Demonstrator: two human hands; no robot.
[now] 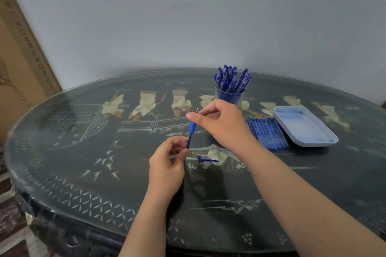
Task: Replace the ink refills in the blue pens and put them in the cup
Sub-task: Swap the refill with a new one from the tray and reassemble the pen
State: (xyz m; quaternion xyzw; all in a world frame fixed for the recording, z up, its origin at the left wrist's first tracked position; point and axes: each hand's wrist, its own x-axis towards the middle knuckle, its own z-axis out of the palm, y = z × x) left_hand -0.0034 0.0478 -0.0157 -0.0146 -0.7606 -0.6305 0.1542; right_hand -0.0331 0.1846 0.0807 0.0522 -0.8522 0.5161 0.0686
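Note:
A blue pen (191, 129) stands nearly upright above the table, tip up. My left hand (167, 165) pinches its lower barrel. My right hand (221, 123) pinches the top end near the metal tip. A blue pen cap with its clip (206, 158) lies on the table just right of my left hand. A clear cup (229, 95) holding several blue pens stands behind my right hand. A row of blue refills (268, 133) lies to the right of that hand.
A white tray (302, 125) stained with blue ink sits at the right, next to the refills. The dark oval table (83, 152) has a glass top with inlaid figures. A cardboard box (18, 64) leans at the far left.

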